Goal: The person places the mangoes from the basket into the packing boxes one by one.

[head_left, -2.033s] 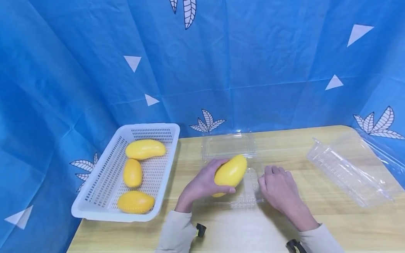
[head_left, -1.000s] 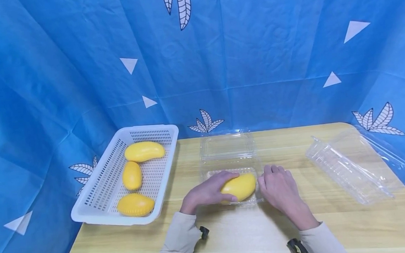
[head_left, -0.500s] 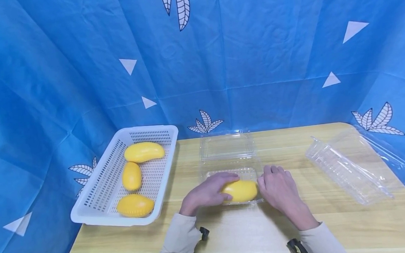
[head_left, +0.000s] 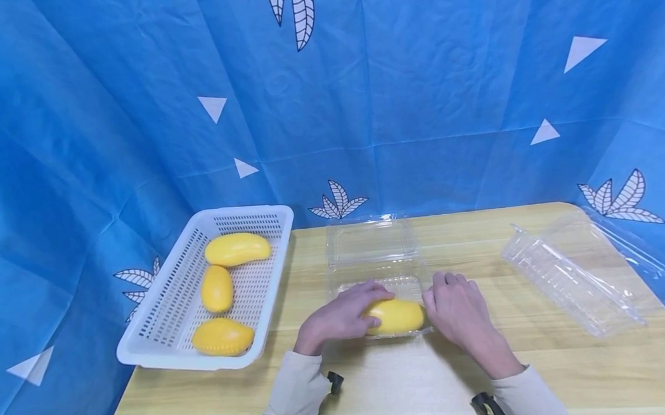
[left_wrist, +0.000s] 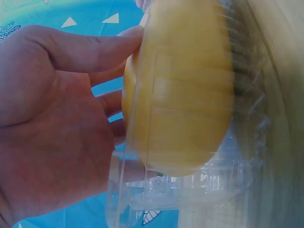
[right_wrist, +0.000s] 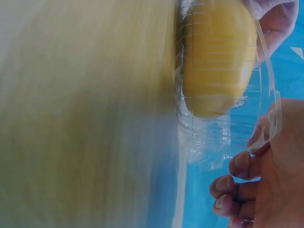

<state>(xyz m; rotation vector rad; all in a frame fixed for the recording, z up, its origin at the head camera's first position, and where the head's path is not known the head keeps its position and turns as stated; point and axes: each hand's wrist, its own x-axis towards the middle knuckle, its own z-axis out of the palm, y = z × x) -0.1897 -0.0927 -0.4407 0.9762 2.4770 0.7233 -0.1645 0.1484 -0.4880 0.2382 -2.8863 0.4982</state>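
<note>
A yellow mango (head_left: 401, 316) lies crosswise at the near side of an open clear plastic clamshell box (head_left: 372, 242), whose lid is folded back toward the curtain. My left hand (head_left: 341, 311) holds the mango's left end, thumb on the near side and fingers over the top. Through the box wall, the left wrist view shows the mango (left_wrist: 185, 95) down inside the tray. At the box's right edge, my right hand (head_left: 460, 307) pinches the rim (right_wrist: 276, 116) between thumb and forefinger, its other fingers curled below, as the right wrist view shows.
On the left stands a white slotted basket (head_left: 270, 313) with three more mangoes, one being this yellow mango (head_left: 238, 249) at its far end. Another clear clamshell box (head_left: 565, 276) lies open at the right. A blue curtain (head_left: 440, 99) hangs behind the wooden table (head_left: 401, 387).
My left hand has lowered the mango into the box, turned it from slanted to level and shifted it toward the near side. The right hand has stayed on the rim.
</note>
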